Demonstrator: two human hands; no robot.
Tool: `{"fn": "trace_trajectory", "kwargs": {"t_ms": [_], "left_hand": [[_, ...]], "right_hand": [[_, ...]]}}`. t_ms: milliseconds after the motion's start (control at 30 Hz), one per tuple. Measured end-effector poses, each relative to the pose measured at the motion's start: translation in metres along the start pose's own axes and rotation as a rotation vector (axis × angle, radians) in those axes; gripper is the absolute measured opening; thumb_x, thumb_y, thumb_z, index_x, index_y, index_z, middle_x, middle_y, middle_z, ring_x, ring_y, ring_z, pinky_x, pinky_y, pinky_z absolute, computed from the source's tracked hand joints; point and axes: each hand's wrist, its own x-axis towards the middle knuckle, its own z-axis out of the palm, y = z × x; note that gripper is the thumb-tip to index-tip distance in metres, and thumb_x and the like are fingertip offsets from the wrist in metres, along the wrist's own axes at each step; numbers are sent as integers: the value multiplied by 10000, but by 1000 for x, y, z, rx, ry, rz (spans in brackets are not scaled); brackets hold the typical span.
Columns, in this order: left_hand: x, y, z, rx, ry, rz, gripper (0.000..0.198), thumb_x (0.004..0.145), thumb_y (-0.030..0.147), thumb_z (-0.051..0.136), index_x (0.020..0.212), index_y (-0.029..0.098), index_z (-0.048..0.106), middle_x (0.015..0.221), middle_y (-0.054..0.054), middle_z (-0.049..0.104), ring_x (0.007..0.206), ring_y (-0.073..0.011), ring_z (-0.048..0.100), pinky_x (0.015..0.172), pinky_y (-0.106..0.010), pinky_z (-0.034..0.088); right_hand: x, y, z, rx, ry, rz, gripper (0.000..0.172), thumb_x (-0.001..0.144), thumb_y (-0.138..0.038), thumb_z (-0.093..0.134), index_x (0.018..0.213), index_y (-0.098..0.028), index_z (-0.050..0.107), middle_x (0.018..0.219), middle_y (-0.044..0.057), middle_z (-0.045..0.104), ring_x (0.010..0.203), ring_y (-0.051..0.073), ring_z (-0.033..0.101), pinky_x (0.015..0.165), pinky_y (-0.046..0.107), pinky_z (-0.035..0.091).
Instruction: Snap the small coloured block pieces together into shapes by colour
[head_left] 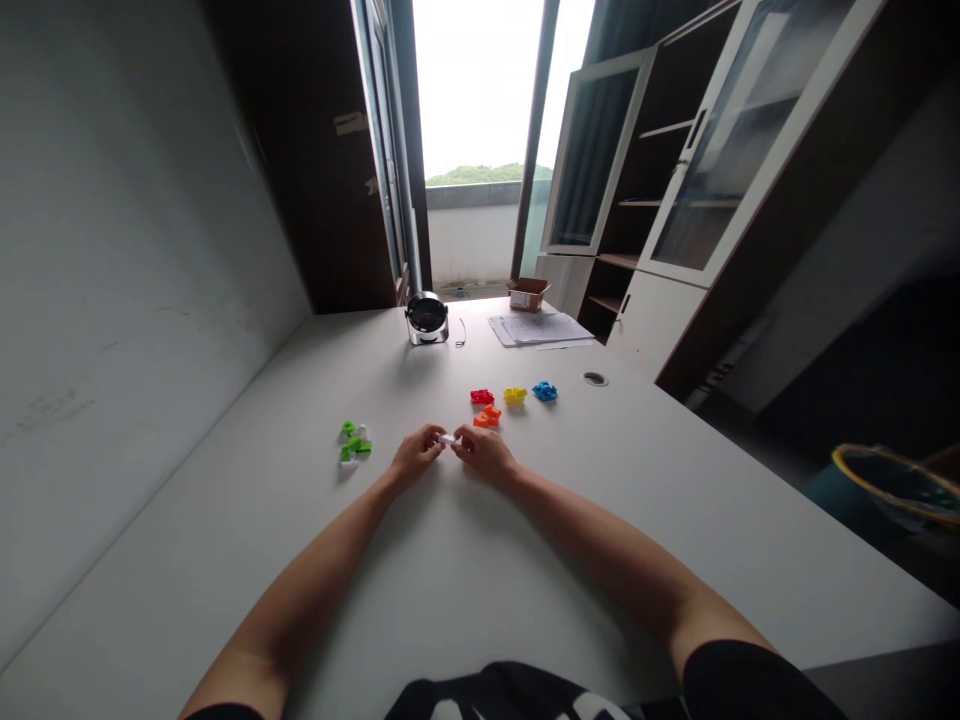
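Between my two hands is a small white piece (448, 439), too small to name more closely. My left hand (418, 452) pinches its left end, and my right hand (484, 452) pinches the right end. Just beyond my right hand lies a pile of orange pieces (487, 416). Behind that sit red pieces (481, 397), yellow pieces (515, 396) and blue pieces (545, 391), each colour in its own little heap. Off to the left of my left hand, green pieces (358, 447) and white pieces (349, 463) lie mixed together.
Farther back on the white table (300, 520) stand a round black device (427, 316) on a metal bracket, papers (541, 329) and an open cardboard box (528, 294). A cable hole (595, 379) is at the right. A wall (135, 300) borders the left side.
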Motion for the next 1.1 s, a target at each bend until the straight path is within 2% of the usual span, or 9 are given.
{"fn": "trace_trajectory", "kwargs": {"t_ms": [1100], "left_hand": [[-2, 10, -2, 72, -13, -15, 252, 834, 218, 568, 1062, 211, 676, 796, 17, 659, 700, -127, 563, 658, -221, 411]], "right_hand": [[3, -3, -1, -19, -51, 30, 119, 887, -298, 635, 978, -231, 671, 761, -1, 685, 669, 132, 584, 647, 232, 392]]}}
